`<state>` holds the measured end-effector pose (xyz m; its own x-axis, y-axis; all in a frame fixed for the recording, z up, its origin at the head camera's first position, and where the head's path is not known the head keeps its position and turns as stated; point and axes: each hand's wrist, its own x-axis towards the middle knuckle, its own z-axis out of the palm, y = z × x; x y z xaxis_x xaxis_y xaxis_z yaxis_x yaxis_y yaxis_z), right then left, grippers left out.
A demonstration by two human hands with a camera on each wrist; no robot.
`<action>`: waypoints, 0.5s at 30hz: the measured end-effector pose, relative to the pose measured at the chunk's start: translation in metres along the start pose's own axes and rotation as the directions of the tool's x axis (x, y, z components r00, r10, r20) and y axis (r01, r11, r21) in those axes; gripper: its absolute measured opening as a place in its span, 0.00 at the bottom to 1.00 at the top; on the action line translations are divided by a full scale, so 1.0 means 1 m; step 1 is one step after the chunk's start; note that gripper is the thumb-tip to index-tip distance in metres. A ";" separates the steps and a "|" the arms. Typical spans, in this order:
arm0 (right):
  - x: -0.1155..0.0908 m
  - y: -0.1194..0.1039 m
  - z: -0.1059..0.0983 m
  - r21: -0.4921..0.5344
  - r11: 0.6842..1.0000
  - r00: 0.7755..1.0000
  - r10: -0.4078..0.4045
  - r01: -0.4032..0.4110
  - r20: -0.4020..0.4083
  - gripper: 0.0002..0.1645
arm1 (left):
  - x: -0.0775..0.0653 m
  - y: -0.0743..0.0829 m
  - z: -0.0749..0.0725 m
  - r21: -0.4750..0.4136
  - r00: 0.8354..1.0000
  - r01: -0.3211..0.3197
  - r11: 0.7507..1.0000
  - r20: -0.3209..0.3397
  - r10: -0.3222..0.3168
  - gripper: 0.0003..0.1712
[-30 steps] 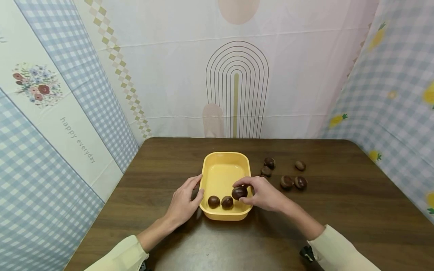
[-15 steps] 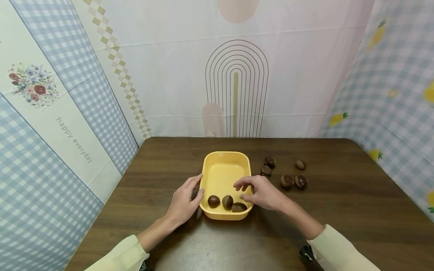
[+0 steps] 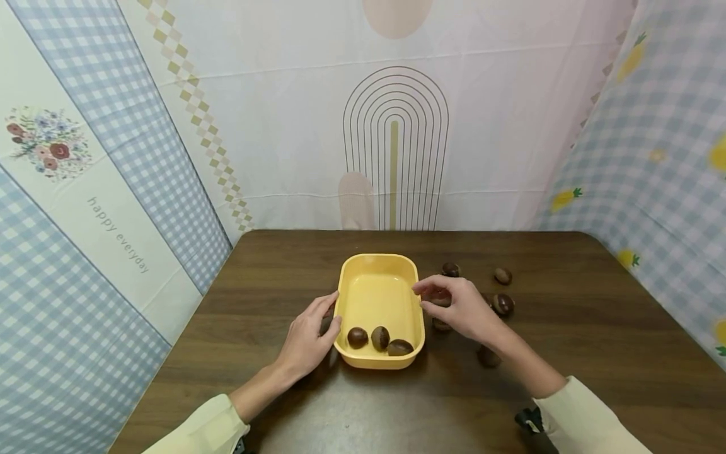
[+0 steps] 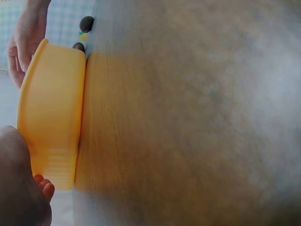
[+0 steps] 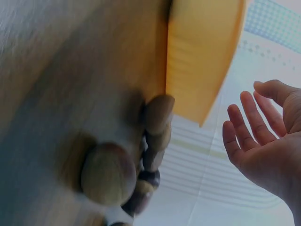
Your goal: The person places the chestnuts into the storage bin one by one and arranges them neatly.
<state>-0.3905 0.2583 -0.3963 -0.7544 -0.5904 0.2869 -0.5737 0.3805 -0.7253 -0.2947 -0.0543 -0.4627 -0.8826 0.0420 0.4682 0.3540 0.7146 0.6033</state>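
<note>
Three brown chestnuts [image 3: 380, 338] lie along the near end of a yellow rectangular tray [image 3: 379, 364]. My left hand [image 3: 309, 337] rests against the tray's left side, thumb and fingers apart; in the left wrist view, several fingertips [image 4: 44, 187] touch the outer wall. Over the tray's right rim hovers my right hand [image 3: 462, 310], fingers loosely bent and holding nothing, as the right wrist view also shows. Loose chestnuts lie on the table beneath and around it, including one chestnut [image 3: 489, 357] under the wrist. The hand partly hides some of them.
Farther right on the dark wooden table [image 3: 272, 277] lie a chestnut [image 3: 503, 304] and a smaller chestnut [image 3: 502, 276]. Another chestnut [image 3: 450, 270] sits behind my right hand. Patterned cloth [image 3: 283, 126] hangs behind the table and along both sides.
My right hand let go of a chestnut, which now lies at the tray's near right corner. The hand then moved right and away from me, over the rim. My left hand stayed put.
</note>
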 end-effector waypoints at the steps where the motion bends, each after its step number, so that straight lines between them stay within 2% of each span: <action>1: 0.000 0.000 -0.003 -0.012 1.000 1.000 0.007 -0.007 -0.009 0.16 | 0.000 -0.001 0.000 -0.001 1.000 -0.001 1.000 0.001 0.001 0.29; 5: -0.003 0.007 -0.020 -0.058 0.998 0.999 0.007 -0.010 -0.037 0.15 | 0.003 0.000 0.003 0.000 1.000 0.001 1.000 -0.004 -0.001 0.29; 15: -0.012 0.028 -0.059 -0.083 0.996 0.997 0.024 -0.030 -0.074 0.16 | 0.009 0.004 0.010 0.006 1.000 0.017 1.000 -0.020 -0.017 0.29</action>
<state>-0.4168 0.3180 -0.3828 -0.7896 -0.5264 0.3151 -0.5752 0.4563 -0.6789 -0.3045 -0.0442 -0.4619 -0.8819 0.0158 0.4711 0.3373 0.7193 0.6073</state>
